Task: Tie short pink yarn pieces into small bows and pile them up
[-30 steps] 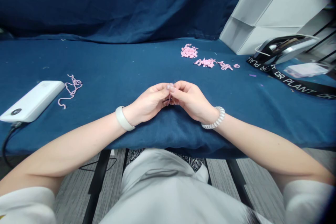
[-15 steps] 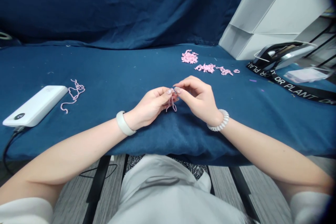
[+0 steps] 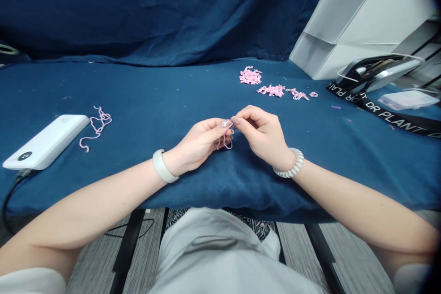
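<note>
Thin pink yarn [image 3: 227,145] hangs in a small loop below the fingers of my left hand [image 3: 201,142], which pinches it between thumb and forefinger. My right hand [image 3: 263,135] is closed too, its thumb and forefinger tips meeting the left fingertips at the yarn; the exact bit of yarn between them is hidden. Beyond my hands lie a round heap of small pink yarn pieces [image 3: 250,75], a second heap [image 3: 271,90] and some looser pieces [image 3: 297,94]. A longer tangled pink strand [image 3: 99,121] rests at the left.
A white power bank [image 3: 48,140] with a black cable lies at the left on the blue cloth [image 3: 155,96]. At the right are a black lettered strap [image 3: 389,117], a clear flat case [image 3: 408,99] and white boxes [image 3: 365,18]. The table's front edge runs below my wrists.
My right thumb and forefinger have closed together at the left fingertips. The hanging yarn has shifted slightly and curls into a rounder loop. The whole view has moved a little.
</note>
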Tool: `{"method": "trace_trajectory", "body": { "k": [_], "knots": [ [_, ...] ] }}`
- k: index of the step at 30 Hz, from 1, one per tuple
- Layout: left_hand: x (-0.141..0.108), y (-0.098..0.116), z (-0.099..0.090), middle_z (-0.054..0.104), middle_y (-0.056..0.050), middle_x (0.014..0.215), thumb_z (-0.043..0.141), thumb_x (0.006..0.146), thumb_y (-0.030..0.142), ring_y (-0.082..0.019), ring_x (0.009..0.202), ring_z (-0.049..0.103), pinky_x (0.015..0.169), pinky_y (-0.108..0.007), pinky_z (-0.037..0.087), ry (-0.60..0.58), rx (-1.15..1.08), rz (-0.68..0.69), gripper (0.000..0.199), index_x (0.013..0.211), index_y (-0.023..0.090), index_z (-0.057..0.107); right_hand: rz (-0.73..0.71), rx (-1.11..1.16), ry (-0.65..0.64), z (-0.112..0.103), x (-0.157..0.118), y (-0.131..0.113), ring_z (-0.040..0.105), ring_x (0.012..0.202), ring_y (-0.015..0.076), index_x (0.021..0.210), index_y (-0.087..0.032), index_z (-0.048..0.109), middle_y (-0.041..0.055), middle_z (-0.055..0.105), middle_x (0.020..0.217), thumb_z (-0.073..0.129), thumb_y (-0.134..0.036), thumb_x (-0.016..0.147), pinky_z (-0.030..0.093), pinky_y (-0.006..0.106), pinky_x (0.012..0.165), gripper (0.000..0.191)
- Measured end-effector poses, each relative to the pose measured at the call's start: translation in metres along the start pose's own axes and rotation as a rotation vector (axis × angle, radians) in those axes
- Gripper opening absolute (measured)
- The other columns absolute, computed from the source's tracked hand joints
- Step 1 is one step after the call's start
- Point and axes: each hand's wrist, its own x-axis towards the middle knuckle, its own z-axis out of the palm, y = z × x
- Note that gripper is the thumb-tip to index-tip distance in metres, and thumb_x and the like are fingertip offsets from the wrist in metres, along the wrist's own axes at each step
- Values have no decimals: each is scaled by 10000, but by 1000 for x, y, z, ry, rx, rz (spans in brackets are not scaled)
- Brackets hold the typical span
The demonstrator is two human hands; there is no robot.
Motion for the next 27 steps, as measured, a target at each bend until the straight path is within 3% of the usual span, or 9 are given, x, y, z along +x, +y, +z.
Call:
{"method": "trace_trajectory", "body": {
  "k": [12,18,21,27],
  "knots": [
    [2,-2,-1,566,-4,718,711,779,341,-79,654,526,662,-234,405,-28,-11,-32,244,715,120,629,71,133,-30,0,1,0,576,714,115,762,-157,647,28,630,753,592,-298,874,458,266,691,189],
    [-1,-1,-1,560,-12,712,695,794,346,-88,676,521,711,-252,428,-25,-7,-14,249,724,118,625,83,219,-136,-1,2,1,611,777,130,978,-179,702,54,633,896,632,-340,847,509,284,714,219],
    [-1,-2,-2,556,-8,698,706,785,337,-81,662,517,691,-236,416,-19,7,-4,240,741,114,629,70,206,-146,-1,2,2,614,759,121,944,-182,732,50,641,864,665,-302,821,519,273,704,184],
    [2,-3,-2,565,-6,676,738,750,314,-77,639,521,655,-222,398,5,6,-23,254,699,99,613,17,168,-37,2,1,3,582,719,97,816,-203,764,21,630,738,710,-202,768,491,241,669,71]
  ]
}}
